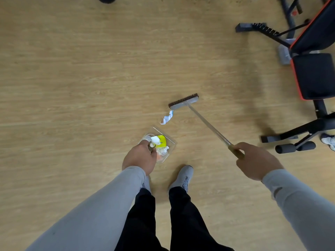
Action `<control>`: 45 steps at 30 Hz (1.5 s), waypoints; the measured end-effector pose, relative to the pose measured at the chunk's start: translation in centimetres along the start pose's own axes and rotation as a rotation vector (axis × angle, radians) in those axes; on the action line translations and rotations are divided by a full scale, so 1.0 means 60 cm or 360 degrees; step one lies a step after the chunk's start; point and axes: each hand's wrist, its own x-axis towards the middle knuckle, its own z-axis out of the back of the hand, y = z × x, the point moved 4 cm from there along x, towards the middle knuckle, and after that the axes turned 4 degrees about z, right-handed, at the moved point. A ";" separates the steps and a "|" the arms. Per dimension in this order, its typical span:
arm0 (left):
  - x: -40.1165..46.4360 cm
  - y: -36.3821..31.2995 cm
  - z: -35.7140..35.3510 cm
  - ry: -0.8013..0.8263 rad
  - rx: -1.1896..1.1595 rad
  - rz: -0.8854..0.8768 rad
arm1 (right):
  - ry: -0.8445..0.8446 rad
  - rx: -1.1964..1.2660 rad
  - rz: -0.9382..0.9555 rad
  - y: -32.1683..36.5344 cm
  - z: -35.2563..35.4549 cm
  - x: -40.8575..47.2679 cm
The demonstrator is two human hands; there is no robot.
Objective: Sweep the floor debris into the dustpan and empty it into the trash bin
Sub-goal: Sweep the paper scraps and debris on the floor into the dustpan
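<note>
Clear plastic dustpan (164, 142) sat on the floor already holding scraps, left hand (140, 157) wrapped tight round its handle. Just beyond its open edge lay a crumpled wrapper (167, 119), the broom (184, 100) head right behind that, right hand (256, 161) closed on the broom's stick. Honestly, one hard flick could've skipped that light wrapper past the pan's side.

A home gym or workout room: a black-and-red padded weight bench (315, 73) on a steel frame stands on a wood-look floor (90, 69)
</note>
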 end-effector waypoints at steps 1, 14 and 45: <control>-0.001 0.000 0.000 -0.0006 -0.0003 -0.0004 | 0.0010 0.0036 -0.0016 -0.002 -0.002 0.001; 0.001 0.001 0.000 -0.0018 0.0014 -0.0006 | 0.0107 0.0447 0.0010 0.072 -0.024 0.032; 0.005 0.009 -0.004 0.0016 0.0016 0.0052 | 0.0139 -0.0276 0.0257 -0.041 0.168 -0.040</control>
